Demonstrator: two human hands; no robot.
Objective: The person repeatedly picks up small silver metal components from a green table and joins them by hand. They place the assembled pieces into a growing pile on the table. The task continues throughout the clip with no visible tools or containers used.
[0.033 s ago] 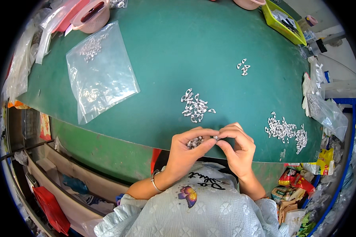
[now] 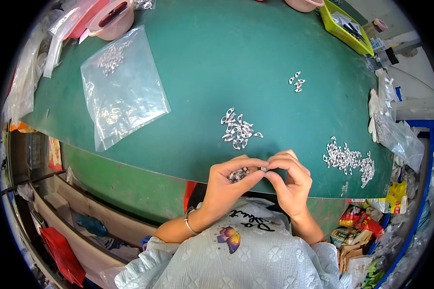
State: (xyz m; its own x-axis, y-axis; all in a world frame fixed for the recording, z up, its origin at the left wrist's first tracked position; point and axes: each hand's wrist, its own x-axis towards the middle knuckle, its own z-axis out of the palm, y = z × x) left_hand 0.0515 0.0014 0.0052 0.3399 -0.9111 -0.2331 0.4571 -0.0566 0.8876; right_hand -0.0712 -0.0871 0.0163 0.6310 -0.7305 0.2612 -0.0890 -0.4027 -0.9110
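Observation:
My left hand [image 2: 226, 180] is closed around several small silver metal pieces with ring-shaped ends [image 2: 238, 175], cupped in the palm. Its thumb and forefinger meet the fingertips of my right hand [image 2: 291, 180] at one small silver metal piece [image 2: 264, 169], which both hands pinch. Fingers cover most of that piece, so its exact shape is hidden. Just beyond my hands lies a loose pile of similar silver pieces [image 2: 237, 130] on the green table [image 2: 202, 72]. A larger pile [image 2: 345, 158] spreads at the right, near the table's front edge.
A few silver pieces [image 2: 298, 83] lie farther back. At the left is a clear plastic bag [image 2: 125, 96] with pieces inside. Pink baskets [image 2: 113, 26] and a yellow-green tray [image 2: 340, 29] stand along the far side. Another filled bag [image 2: 400, 139] hangs at the right edge.
The small piece between my fingertips has turned slightly. Both hands have hardly moved, and the piles are the same.

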